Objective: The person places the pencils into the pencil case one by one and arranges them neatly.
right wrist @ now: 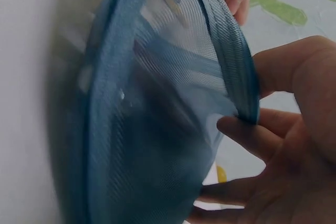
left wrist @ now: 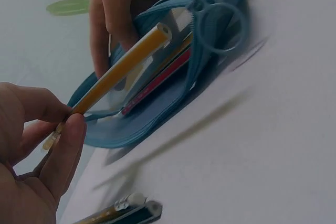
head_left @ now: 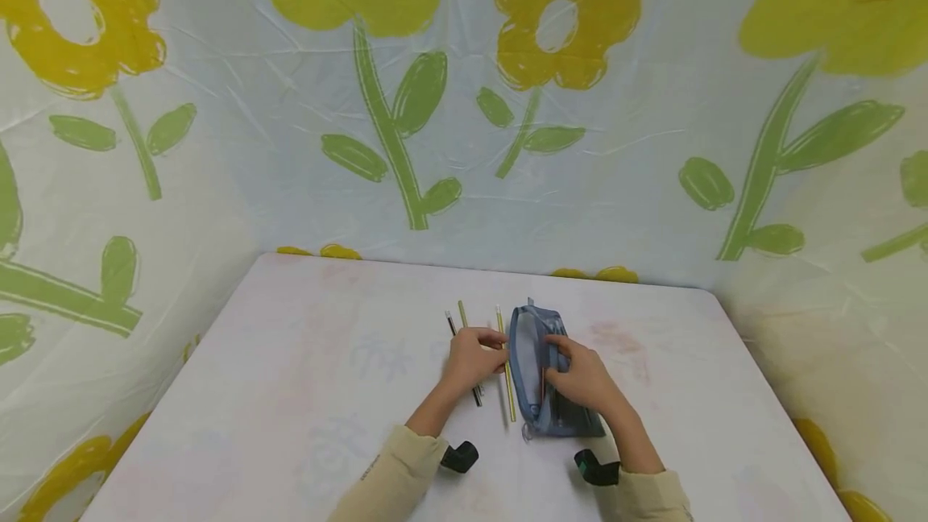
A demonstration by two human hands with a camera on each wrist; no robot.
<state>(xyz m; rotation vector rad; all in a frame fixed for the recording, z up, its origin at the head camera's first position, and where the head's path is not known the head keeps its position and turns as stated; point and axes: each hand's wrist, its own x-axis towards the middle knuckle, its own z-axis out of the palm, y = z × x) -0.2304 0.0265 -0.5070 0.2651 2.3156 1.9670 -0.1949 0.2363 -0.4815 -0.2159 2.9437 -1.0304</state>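
Observation:
A yellow pencil (left wrist: 121, 69) is pinched between the thumb and fingers of my left hand (head_left: 474, 359), held slanted just above the table beside the mouth of a blue mesh pencil case (head_left: 532, 369). The case gapes along its zipper, and a red pencil (left wrist: 157, 80) and a yellowish one lie inside. My right hand (head_left: 582, 374) grips the zippered rim of the case, thumb on one side and fingers on the other, in the right wrist view. A ring pull (left wrist: 223, 27) hangs at the near end of the zipper.
On the white table (head_left: 290, 393), left of the case, lie a dark pencil (head_left: 451, 323) and a green pencil (head_left: 461, 314), partly hidden under my left hand. A flower-printed cloth (head_left: 290, 143) stands around the table's far and side edges.

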